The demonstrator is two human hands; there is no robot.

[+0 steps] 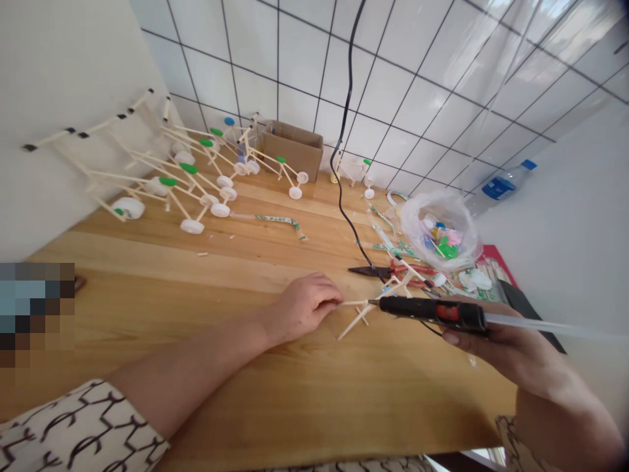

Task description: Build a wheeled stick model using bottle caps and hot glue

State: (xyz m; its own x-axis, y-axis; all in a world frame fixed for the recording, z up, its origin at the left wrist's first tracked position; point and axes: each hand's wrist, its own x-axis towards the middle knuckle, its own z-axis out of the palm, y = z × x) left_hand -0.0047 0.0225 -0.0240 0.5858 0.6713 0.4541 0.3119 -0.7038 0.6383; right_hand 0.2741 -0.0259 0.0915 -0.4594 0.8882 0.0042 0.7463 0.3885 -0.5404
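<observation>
My left hand (pixel 309 303) is closed in a pinch on one end of a thin wooden stick (pixel 352 303) low over the table. In my right hand (pixel 511 341) is a black hot glue gun (pixel 432 312), with a clear glue stick (pixel 531 324) jutting from its back. The gun's nozzle touches or nearly touches the joint at the stick's far end. Other pale sticks (pixel 350 324) slant away from that joint. Behind the gun lies a stick frame with black tips (pixel 413 267), partly hidden; whether it connects to the held stick I cannot tell.
Several stick bicycle models (pixel 167 182) with white wheels stand at the left and back, near a cardboard box (pixel 293 149). Red-handled pliers (pixel 407 270), a plastic bag of bottle caps (pixel 442 229) and a water bottle (pixel 506 185) are at the right. A black cable (pixel 350 98) hangs across the middle.
</observation>
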